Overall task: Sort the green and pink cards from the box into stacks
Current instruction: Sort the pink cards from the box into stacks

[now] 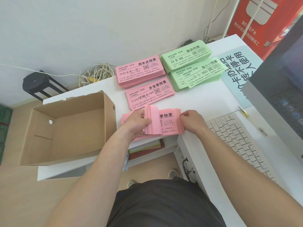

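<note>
An open cardboard box (pixel 68 128) stands at the left of the white table, with no cards visible inside. Two pink card stacks (pixel 141 71) (pixel 149 95) and two green card stacks (pixel 185 54) (pixel 196 74) lie at the back of the table. A further pile of pink cards (pixel 168 123) lies at the table's front edge. My left hand (pixel 139 123) grips a bent-up bundle of these cards. My right hand (pixel 190 120) pinches the pile's right edge.
A white keyboard (pixel 242 141) and a monitor (pixel 278 95) take up the right side. A blue printed sheet (pixel 236 71) lies beside the green stacks. Books sit on a lower shelf (pixel 147 149). Tangled cables (pixel 95 74) and a black stool (pixel 39 84) are behind the table.
</note>
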A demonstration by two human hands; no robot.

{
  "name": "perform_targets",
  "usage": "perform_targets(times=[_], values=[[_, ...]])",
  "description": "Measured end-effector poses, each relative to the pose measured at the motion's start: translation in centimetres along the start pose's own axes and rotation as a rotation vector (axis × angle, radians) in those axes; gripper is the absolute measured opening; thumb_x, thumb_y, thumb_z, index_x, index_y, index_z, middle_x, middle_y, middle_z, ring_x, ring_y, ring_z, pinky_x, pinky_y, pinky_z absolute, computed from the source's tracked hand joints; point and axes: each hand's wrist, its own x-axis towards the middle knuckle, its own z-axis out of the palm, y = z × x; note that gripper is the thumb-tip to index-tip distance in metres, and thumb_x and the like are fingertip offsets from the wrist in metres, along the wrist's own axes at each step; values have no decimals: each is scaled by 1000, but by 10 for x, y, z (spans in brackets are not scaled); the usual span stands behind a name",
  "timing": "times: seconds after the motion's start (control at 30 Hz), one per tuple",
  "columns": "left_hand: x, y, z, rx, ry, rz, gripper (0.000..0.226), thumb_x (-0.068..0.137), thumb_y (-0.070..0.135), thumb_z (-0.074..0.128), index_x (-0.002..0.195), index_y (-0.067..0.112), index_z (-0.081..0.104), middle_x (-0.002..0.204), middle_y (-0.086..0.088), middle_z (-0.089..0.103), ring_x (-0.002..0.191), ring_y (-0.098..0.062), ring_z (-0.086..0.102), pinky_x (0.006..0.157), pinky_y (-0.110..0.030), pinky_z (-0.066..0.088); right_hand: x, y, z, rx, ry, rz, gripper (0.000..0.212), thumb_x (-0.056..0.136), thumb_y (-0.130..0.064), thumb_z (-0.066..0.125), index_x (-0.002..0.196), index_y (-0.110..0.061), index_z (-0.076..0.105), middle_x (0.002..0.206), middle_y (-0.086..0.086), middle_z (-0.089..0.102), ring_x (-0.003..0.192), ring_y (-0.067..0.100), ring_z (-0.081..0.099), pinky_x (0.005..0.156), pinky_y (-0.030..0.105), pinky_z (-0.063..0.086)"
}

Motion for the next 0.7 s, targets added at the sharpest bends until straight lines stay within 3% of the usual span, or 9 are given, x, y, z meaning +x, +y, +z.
perform_targets(times=[0.2,0.7], values=[[3,-4,1,8,16,8,29,99,4,56,98,30,70,111,-6,73,105,-30,69,96,-58,53,0,1,0,4,2,-2,22,91,-16,49,103,-16,68,102,5,71,96,28,68,88,43,57],[4,-5,1,-1,15,-5,30,99,6,57,98,32,72,111,-3,74,106,-29,69,97,-57,52,2,2,1,9,8,6,24,89,-17,49,103,-15,69,101,3,71,95,27,68,87,44,57]])
